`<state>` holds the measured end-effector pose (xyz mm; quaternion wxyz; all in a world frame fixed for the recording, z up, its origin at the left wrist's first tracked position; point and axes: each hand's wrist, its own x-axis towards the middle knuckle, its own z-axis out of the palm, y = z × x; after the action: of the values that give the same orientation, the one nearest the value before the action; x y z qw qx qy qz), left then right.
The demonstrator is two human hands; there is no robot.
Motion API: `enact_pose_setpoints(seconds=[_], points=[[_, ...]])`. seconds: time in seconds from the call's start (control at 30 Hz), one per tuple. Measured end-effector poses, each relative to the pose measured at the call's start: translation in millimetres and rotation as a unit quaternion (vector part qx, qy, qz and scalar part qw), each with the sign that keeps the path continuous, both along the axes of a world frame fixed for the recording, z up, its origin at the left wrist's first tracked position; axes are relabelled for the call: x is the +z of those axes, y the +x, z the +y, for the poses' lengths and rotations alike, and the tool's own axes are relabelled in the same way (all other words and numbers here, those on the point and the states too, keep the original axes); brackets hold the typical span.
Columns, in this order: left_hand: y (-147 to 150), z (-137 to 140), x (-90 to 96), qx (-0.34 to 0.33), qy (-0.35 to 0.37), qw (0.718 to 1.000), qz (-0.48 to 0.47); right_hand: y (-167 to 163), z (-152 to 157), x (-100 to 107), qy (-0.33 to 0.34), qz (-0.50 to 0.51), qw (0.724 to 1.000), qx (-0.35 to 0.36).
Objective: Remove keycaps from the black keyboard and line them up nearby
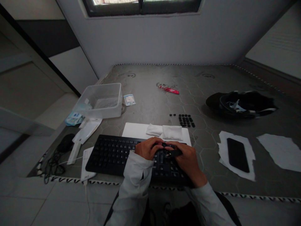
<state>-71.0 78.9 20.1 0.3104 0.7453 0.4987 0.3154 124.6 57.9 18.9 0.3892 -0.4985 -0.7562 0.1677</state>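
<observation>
A black keyboard lies in front of me at the table's near edge. My left hand rests over its right half, fingers curled in, the tips close to the other hand's fingers; what they pinch, if anything, is hidden. My right hand is closed around a small dark tool of a kind I cannot make out, held above the keyboard's right end. Behind the keyboard, several loose black keycaps are grouped in rows. Two folded white cloths lie on a white sheet partly under the keyboard.
To the left are a clear plastic box, a mouse with coiled cable and a white power strip. A red item and a small packet lie farther back. A black cap and a phone on paper are rightward.
</observation>
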Motion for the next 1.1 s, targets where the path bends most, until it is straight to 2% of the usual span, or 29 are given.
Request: enact_pose_setpoints(seconds=[0.33,1.1], points=[[0.5,-1.2,0.6,0.009,-0.002,1.0,0.013,-0.7,0.6,-0.7,0.019,-0.019,0.999,-0.018],[0.0,-1.4,1.6,0.009,0.007,1.0,0.019,0.4,0.3,-3.3,-0.004,-0.019,0.999,-0.028]])
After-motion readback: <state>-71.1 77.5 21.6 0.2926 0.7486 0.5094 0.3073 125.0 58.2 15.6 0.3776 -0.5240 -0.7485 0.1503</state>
